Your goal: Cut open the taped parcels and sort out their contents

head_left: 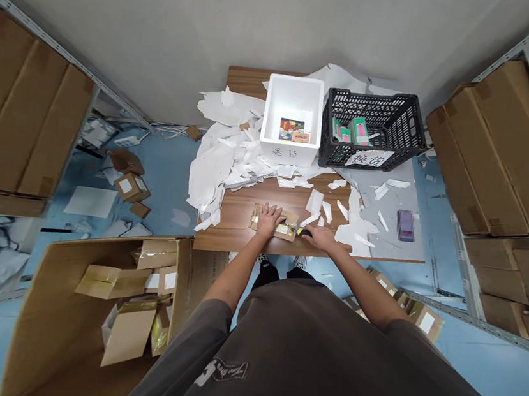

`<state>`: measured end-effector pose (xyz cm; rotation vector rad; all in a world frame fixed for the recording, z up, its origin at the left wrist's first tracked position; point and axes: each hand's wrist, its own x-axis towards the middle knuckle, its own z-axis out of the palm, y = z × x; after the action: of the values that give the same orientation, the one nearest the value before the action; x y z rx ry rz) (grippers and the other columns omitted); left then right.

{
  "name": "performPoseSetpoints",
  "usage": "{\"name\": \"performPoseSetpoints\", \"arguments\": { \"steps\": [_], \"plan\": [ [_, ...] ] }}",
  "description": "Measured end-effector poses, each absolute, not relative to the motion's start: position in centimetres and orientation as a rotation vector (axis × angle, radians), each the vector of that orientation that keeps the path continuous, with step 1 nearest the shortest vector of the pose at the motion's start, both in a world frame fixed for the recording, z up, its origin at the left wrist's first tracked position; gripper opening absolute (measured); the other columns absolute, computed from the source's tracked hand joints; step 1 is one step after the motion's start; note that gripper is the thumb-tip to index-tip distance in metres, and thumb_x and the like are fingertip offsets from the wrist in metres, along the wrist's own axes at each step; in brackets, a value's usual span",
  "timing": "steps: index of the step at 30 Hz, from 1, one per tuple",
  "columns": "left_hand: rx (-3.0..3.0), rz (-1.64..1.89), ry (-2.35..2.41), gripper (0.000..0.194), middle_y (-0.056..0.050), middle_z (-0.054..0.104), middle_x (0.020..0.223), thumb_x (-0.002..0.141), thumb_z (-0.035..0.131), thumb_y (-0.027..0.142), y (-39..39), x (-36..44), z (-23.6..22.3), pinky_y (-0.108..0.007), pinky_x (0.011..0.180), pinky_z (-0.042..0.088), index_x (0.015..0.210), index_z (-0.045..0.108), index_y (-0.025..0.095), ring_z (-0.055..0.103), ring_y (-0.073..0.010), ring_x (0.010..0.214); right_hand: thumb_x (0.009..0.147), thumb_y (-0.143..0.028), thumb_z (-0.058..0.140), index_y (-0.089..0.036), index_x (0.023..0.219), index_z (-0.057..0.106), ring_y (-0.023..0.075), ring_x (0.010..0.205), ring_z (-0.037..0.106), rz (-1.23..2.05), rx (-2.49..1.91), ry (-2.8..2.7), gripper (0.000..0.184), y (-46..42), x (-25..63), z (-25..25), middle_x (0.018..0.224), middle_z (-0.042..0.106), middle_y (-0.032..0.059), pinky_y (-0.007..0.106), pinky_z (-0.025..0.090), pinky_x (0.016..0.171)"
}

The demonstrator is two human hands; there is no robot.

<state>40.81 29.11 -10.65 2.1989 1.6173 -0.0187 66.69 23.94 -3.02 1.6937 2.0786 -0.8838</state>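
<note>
A small, flat cardboard box (285,229) with shiny tape along it lies near the front edge of the wooden table (240,239). My left hand (268,220) grips it from above, its fingers reaching across the top towards the far edge. A yellow and black utility knife (303,232) is in my right hand (320,237), its front end at the right end of the box. The blade itself is too small to make out. Torn white paper scraps (315,202) lie just beyond both hands.
Behind the hands stand a white foam box (289,156) with small packs inside and a black plastic crate (400,131) holding green and pink boxes. A blurred purple item (405,225) lies at right. A large carton (59,301) of opened boxes stands at left; shelves flank both sides.
</note>
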Motion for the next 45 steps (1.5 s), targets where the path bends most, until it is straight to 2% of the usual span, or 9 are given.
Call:
{"name": "performPoseSetpoints", "arguments": {
  "steps": [9, 17, 26, 33, 36, 41, 43, 45],
  "plan": [
    [2.286, -0.159, 1.482, 0.071, -0.015, 0.048, 0.172, 0.101, 0.068, 0.051, 29.8, 40.1, -10.3, -0.067, 0.135, 0.015, 0.165, 0.051, 0.028, 0.025, -0.0420, 0.167, 0.112, -0.050, 0.051, -0.024, 0.146, 0.062, 0.0335, 0.122, 0.071, -0.896, 1.683, 2.048, 0.044, 23.8, 66.3, -2.7, 0.130, 0.077, 0.0157, 0.039, 0.049, 0.101],
    [2.294, -0.104, 1.517, 0.059, -0.018, 0.049, 0.170, 0.111, 0.048, 0.046, 28.9, 40.9, -11.6, -0.063, 0.136, 0.013, 0.166, 0.049, 0.023, 0.025, -0.0382, 0.168, 0.112, -0.048, 0.053, -0.023, 0.144, 0.064, 0.0346, 0.122, 0.071, -0.826, 1.663, 2.079, 0.042, 23.7, 66.4, -3.1, 0.130, 0.076, 0.0180, 0.041, 0.049, 0.103],
    [2.269, -0.129, 1.534, 0.057, -0.018, 0.051, 0.169, 0.112, 0.046, 0.044, 28.4, 41.1, -11.0, -0.063, 0.135, 0.016, 0.164, 0.051, 0.022, 0.031, -0.0384, 0.165, 0.113, -0.049, 0.050, -0.025, 0.147, 0.062, 0.0345, 0.122, 0.071, -0.769, 1.691, 2.088, 0.043, 23.4, 67.6, -3.0, 0.138, 0.072, 0.0181, 0.041, 0.052, 0.100],
    [2.286, -0.253, 1.506, 0.064, -0.022, 0.052, 0.164, 0.103, 0.064, 0.038, 29.0, 41.4, -10.1, -0.068, 0.131, 0.023, 0.163, 0.048, 0.021, 0.035, -0.0443, 0.160, 0.113, -0.048, 0.050, -0.024, 0.145, 0.063, 0.0354, 0.117, 0.073, -0.734, 1.669, 2.086, 0.042, 23.3, 67.2, -2.9, 0.132, 0.075, 0.0189, 0.042, 0.053, 0.096],
    [2.283, -0.280, 1.511, 0.066, -0.023, 0.055, 0.159, 0.100, 0.069, 0.038, 29.5, 42.0, -9.7, -0.068, 0.129, 0.026, 0.160, 0.050, 0.020, 0.039, -0.0450, 0.156, 0.113, -0.049, 0.050, -0.025, 0.146, 0.061, 0.0342, 0.117, 0.072, -0.697, 1.702, 2.094, 0.042, 23.1, 67.1, -3.2, 0.139, 0.072, 0.0185, 0.040, 0.054, 0.095],
    [2.251, -0.285, 1.574, 0.063, -0.024, 0.054, 0.160, 0.102, 0.067, 0.037, 29.4, 42.4, -9.4, -0.067, 0.130, 0.026, 0.159, 0.051, 0.017, 0.038, -0.0458, 0.157, 0.111, -0.053, 0.054, -0.026, 0.142, 0.062, 0.0325, 0.117, 0.071, -0.730, 1.858, 2.070, 0.041, 22.5, 68.1, -4.0, 0.140, 0.070, 0.0167, 0.038, 0.053, 0.095],
    [2.233, -0.276, 1.612, 0.060, -0.023, 0.054, 0.161, 0.104, 0.062, 0.036, 29.2, 42.4, -9.4, -0.066, 0.131, 0.028, 0.160, 0.051, 0.017, 0.038, -0.0450, 0.158, 0.114, -0.052, 0.049, -0.022, 0.144, 0.060, 0.0326, 0.113, 0.072, -0.715, 1.980, 2.002, 0.044, 22.3, 70.2, -4.0, 0.138, 0.070, 0.0195, 0.038, 0.053, 0.093],
    [2.221, -0.260, 1.646, 0.059, -0.021, 0.054, 0.162, 0.106, 0.059, 0.036, 28.9, 42.3, -9.4, -0.065, 0.131, 0.028, 0.161, 0.050, 0.018, 0.038, -0.0438, 0.158, 0.117, -0.048, 0.034, -0.016, 0.148, 0.056, 0.0335, 0.108, 0.073, -0.667, 2.132, 1.903, 0.049, 21.9, 73.5, -4.1, 0.133, 0.071, 0.0240, 0.039, 0.053, 0.088]
  ]
}}
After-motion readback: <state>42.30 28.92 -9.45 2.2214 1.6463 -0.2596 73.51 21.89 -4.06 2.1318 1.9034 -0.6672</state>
